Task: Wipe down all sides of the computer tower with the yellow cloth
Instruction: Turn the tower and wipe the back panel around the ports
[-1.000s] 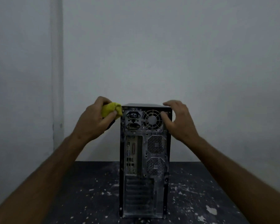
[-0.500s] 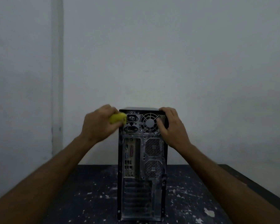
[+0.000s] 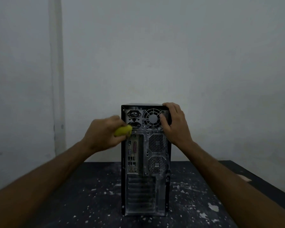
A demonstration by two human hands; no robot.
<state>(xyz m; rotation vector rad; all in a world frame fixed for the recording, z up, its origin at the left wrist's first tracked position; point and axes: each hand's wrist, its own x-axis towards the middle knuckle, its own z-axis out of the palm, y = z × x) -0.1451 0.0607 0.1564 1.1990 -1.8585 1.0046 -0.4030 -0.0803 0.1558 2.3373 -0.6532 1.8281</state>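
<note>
A black computer tower (image 3: 146, 178) stands upright on the table with its dusty metal back panel facing me. My left hand (image 3: 104, 134) grips a bunched yellow cloth (image 3: 123, 130) and holds it against the panel's left edge, just below the power sockets. My right hand (image 3: 174, 124) clasps the tower's top right corner, fingers over the top and thumb on the fan grille. The tower's front and side faces are hidden from view.
The tower stands on a dark table (image 3: 89, 195) speckled with white paint flecks, its right edge (image 3: 262, 183) running diagonally. A plain pale wall (image 3: 171, 55) rises close behind, with a vertical pipe or ridge (image 3: 56, 79) at the left.
My left hand has moved the cloth down from the tower's top left corner onto the back panel's left edge. My right hand keeps its hold on the top right corner.
</note>
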